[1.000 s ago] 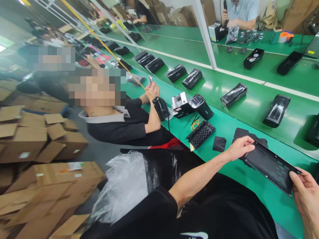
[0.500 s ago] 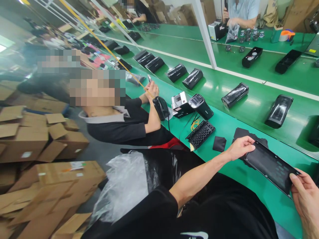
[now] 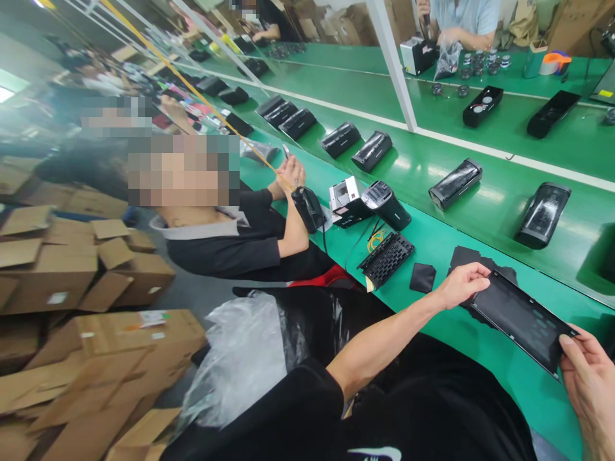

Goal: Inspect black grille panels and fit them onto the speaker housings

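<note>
Both my hands hold a black rectangular plastic panel (image 3: 519, 320) tilted above the green bench. My left hand (image 3: 465, 283) pinches its far left end, and my right hand (image 3: 587, 362) grips the near right end with the thumb on top. Green shows through several small openings near the right end. Partly hidden under the panel lie ragged black sheets (image 3: 473, 259). To the left is a small stack of black square sheets (image 3: 423, 277), and beside it a black perforated grille panel (image 3: 388, 259) rests on the bench.
A co-worker (image 3: 225, 237) sits to my left, hands over the bench. A white-and-black box (image 3: 346, 200) and a black speaker-like housing (image 3: 387, 203) stand ahead. Several black housings (image 3: 542, 214) line the green belt. Cardboard boxes (image 3: 139, 339) fill the floor at left.
My hands and the panel stay almost still. Two black housings on the near side of the belt have shifted slightly right, while those on the far side have shifted slightly left.
</note>
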Motion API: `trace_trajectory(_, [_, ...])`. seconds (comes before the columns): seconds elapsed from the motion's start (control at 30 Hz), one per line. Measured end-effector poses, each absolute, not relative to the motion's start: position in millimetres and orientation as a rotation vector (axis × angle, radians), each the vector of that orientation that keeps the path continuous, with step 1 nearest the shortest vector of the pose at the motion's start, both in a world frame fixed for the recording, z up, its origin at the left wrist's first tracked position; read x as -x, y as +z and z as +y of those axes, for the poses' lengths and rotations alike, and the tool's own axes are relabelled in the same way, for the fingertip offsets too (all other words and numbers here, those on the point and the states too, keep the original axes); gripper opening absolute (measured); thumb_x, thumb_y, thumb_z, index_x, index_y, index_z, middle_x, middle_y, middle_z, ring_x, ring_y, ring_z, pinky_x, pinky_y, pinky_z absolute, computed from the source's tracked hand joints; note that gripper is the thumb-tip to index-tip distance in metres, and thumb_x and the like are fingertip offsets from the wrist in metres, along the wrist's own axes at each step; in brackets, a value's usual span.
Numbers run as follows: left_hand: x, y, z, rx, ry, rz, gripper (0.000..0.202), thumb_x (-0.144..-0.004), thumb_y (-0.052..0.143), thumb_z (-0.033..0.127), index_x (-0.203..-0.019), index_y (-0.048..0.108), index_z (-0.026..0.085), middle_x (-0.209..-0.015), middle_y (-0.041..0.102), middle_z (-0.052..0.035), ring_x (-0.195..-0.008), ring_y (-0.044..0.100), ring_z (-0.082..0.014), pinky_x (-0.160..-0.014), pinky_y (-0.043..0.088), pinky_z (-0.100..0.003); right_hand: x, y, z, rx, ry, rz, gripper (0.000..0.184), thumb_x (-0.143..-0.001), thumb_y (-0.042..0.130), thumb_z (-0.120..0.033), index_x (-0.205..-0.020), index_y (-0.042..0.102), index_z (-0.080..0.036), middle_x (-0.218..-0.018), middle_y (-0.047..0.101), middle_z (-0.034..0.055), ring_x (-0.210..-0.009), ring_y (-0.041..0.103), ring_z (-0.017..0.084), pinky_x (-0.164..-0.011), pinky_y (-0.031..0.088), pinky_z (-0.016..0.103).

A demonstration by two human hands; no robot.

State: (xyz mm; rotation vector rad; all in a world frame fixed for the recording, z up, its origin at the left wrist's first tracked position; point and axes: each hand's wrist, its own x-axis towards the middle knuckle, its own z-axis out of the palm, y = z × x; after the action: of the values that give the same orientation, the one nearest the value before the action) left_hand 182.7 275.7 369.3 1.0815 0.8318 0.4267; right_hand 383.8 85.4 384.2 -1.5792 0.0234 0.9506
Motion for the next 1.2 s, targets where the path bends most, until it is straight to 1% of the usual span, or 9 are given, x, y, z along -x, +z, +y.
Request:
trace_trajectory(0.2, [-184, 369, 277, -1.042, 0.45, 0.838, 0.05, -0.075, 0.083, 0.053, -0.103, 0.063, 0.016, -0.07, 0.055, 0.0076, -0.057, 0.038, -0.0053, -0.059, 0.027, -0.025, -384, 384, 90, 1.514, 0.937, 0.038, 0.061, -0.047, 0.106, -0.043, -0.095, 0.076, -0.02, -0.087, 0.069, -0.0005, -0.078, 0.063, 0.011, -0.071, 0.054, 0.017])
trace_trajectory(0.43, [-184, 370, 278, -1.036, 0.471, 0.851, 0.05, -0.075, 0.083, 0.054, -0.099, 0.063, 0.016, -0.069, 0.054, 0.0074, -0.059, 0.038, -0.0058, -0.06, 0.027, -0.025, -385, 383, 91, 1.476, 0.944, 0.046, 0.06, -0.047, 0.107, -0.041, -0.092, 0.074, -0.02, -0.09, 0.07, -0.0001, -0.076, 0.063, 0.011, -0.07, 0.055, 0.017])
trace_trajectory(0.6, [-185, 366, 279, -1.027, 0.505, 0.85, 0.052, -0.074, 0.085, 0.054, -0.101, 0.065, 0.015, -0.072, 0.056, 0.0063, -0.062, 0.043, -0.0064, -0.063, 0.03, -0.025, -385, 380, 91, 1.508, 0.918, 0.04, 0.061, -0.045, 0.107, -0.04, -0.091, 0.072, -0.019, -0.083, 0.067, -0.0019, -0.07, 0.06, 0.009, -0.064, 0.052, 0.016])
trace_trajectory(0.8, [-186, 350, 284, -0.77, 0.523, 0.817, 0.062, -0.07, 0.091, 0.061, -0.108, 0.069, 0.017, -0.078, 0.064, 0.0025, -0.065, 0.052, -0.0093, -0.065, 0.038, -0.025, -384, 378, 101, 1.486, 0.944, 0.033, 0.055, -0.053, 0.102, -0.039, -0.093, 0.068, -0.021, -0.082, 0.068, -0.0005, -0.067, 0.063, 0.013, -0.061, 0.054, 0.024])
trace_trajectory(0.87, [-189, 345, 283, -0.566, 0.545, 0.662, 0.07, -0.073, 0.085, 0.072, -0.116, 0.069, 0.019, -0.09, 0.071, -0.0031, -0.073, 0.062, -0.0148, -0.071, 0.047, -0.029, -382, 379, 112, 1.463, 0.949, 0.119, 0.057, -0.051, 0.103, -0.037, -0.092, 0.066, -0.022, -0.074, 0.064, -0.0034, -0.061, 0.06, 0.012, -0.059, 0.053, 0.023])
trace_trajectory(0.93, [-196, 342, 278, -0.421, 0.601, 0.466, 0.081, -0.071, 0.082, 0.08, -0.125, 0.068, 0.022, -0.112, 0.074, -0.0098, -0.096, 0.069, -0.023, -0.084, 0.052, -0.037, -377, 380, 126, 1.424, 0.959, 0.182, 0.059, -0.048, 0.103, -0.034, -0.092, 0.065, -0.023, -0.065, 0.057, -0.0071, -0.055, 0.054, 0.01, -0.055, 0.05, 0.02])
trace_trajectory(1.0, [-208, 342, 272, -0.376, 0.632, 0.334, 0.09, -0.061, 0.092, 0.075, -0.131, 0.068, 0.024, -0.128, 0.072, -0.0117, -0.115, 0.068, -0.0267, -0.096, 0.051, -0.04, -369, 383, 142, 1.383, 0.972, 0.169, 0.06, -0.047, 0.103, -0.033, -0.09, 0.063, -0.024, -0.064, 0.056, -0.0084, -0.053, 0.052, 0.009, -0.054, 0.048, 0.019])
trace_trajectory(1.07, [-219, 345, 270, -0.381, 0.625, 0.283, 0.092, -0.055, 0.099, 0.066, -0.13, 0.07, 0.022, -0.129, 0.073, -0.0128, -0.119, 0.068, -0.0278, -0.101, 0.05, -0.04, -365, 384, 157, 1.36, 1.018, 0.111, 0.06, -0.049, 0.103, -0.036, -0.09, 0.061, -0.024, -0.069, 0.06, -0.0065, -0.057, 0.055, 0.01, -0.056, 0.05, 0.021])
trace_trajectory(1.2, [-228, 349, 286, -0.344, 0.722, 0.309, 0.08, -0.062, 0.097, 0.063, -0.121, 0.075, 0.014, -0.118, 0.078, -0.0161, -0.114, 0.072, -0.0318, -0.108, 0.049, -0.046, -399, 373, 193, 1.427, 1.115, -0.164, 0.061, -0.061, 0.094, -0.055, -0.104, 0.069, -0.021, -0.096, 0.072, 0.0065, -0.079, 0.067, 0.021, -0.072, 0.059, 0.038])
